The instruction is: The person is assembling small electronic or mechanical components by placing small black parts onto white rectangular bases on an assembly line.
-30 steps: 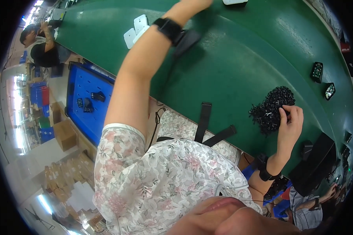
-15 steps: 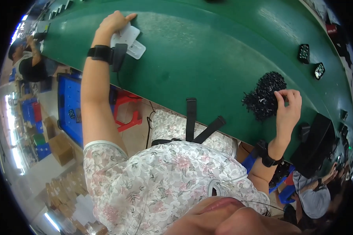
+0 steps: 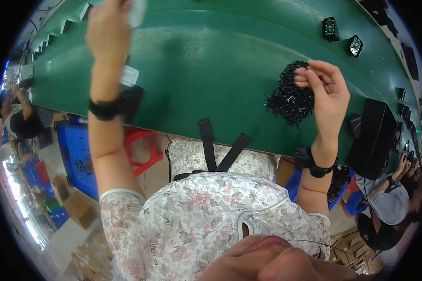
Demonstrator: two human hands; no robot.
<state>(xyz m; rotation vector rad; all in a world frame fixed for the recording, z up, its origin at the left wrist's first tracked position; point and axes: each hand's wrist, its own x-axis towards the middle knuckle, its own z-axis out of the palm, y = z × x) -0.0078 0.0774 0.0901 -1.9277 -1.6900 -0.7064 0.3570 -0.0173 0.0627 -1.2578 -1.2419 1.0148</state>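
My left hand [image 3: 109, 33] is at the upper left, smeared by motion, with a pale flat plastic piece [image 3: 137, 13] at its fingers. A second white plastic plate [image 3: 130, 76] lies on the green table beside my left wrist, partly hidden by the arm. My right hand [image 3: 329, 86] is over the right edge of a heap of small black parts [image 3: 290, 96] with bright metallic bits. Its thumb and fingertips are drawn together; whatever they hold is too small to make out.
Two black housings with green boards, one [image 3: 330, 29] and another [image 3: 356, 46], lie at the far right of the green table [image 3: 206, 84]. A black box [image 3: 373, 138] stands right of my right forearm. Blue crates and a red stool [image 3: 143, 152] are below the table edge. Co-workers sit at both sides.
My left hand has moved up and left with a white piece, leaving the other plate on the table. My right hand has shifted a little up over the heap. The whole view has shifted.
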